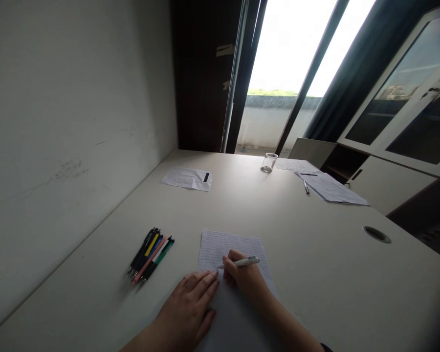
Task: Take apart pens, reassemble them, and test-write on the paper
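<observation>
A sheet of paper (234, 244) with lines of handwriting on its upper part lies on the white table in front of me. My right hand (238, 271) grips a white pen (248, 261), its tip at the paper near the lowest written lines. Flat on the sheet's left side rests my left hand (192, 303), fingers stretched out and their tips close to the pen tip. The lower part of the paper, between my forearms, looks blank.
Several pens (150, 256) lie bunched to the left. Farther off are a creased printed sheet (188, 179), a glass (269, 162), a stack of papers (332, 188) and a single pen (306, 187). A round cable hole (377, 234) is at the right. A wall (77, 122) borders the left edge.
</observation>
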A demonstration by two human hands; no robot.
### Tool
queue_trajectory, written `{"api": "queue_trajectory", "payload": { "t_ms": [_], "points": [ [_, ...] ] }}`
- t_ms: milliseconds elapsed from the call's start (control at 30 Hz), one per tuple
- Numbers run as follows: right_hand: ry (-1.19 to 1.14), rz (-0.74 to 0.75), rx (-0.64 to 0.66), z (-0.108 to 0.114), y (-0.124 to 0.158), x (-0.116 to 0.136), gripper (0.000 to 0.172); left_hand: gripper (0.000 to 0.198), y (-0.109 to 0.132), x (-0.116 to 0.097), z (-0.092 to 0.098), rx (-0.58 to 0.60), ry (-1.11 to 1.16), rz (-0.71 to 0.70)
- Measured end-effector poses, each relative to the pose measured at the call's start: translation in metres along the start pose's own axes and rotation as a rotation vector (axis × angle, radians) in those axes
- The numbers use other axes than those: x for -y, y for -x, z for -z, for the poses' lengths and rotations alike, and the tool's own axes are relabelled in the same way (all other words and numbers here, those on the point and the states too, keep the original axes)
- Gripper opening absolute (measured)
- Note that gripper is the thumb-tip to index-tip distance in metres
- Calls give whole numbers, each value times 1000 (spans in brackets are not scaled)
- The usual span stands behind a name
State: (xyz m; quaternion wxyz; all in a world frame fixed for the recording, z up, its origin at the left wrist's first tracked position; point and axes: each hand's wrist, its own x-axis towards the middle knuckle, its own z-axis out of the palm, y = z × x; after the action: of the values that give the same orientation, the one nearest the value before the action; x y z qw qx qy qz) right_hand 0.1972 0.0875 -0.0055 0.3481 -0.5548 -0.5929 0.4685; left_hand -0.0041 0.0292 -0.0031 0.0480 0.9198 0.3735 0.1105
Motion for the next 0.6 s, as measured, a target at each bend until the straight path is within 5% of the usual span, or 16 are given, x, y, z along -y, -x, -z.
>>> {"api": "queue_trajectory", "payload": {
  "t_ms": [600],
  "points": [
    [14,-21,3,-2,1,0,28,61,-1,-1,1,34,-28,10]
  ]
}}
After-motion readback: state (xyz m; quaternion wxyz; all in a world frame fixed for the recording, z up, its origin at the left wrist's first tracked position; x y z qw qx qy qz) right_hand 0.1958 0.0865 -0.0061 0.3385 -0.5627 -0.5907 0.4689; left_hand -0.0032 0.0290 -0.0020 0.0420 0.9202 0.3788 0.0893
